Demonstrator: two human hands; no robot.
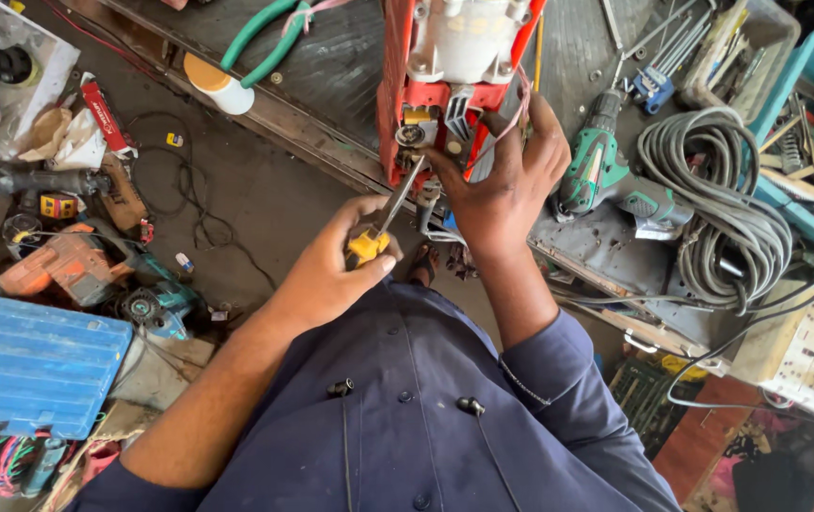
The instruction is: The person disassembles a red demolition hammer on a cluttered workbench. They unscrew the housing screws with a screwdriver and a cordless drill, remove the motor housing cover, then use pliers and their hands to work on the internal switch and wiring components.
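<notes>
Now mid-screw work: left hand (336,270) fingers closed round yellow-handled screwdriver (383,228), tip at a fastener low on red-and-grey power tool (454,76) standing at worktop (331,85) edge. Right hand (506,180) fingers grip tool body, steadying. Next, I judge: keep tip seated, turn w/ steady pressure

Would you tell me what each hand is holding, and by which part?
The left hand grips a screwdriver by its yellow handle. The right hand steadies the red power tool at its lower end.
</notes>
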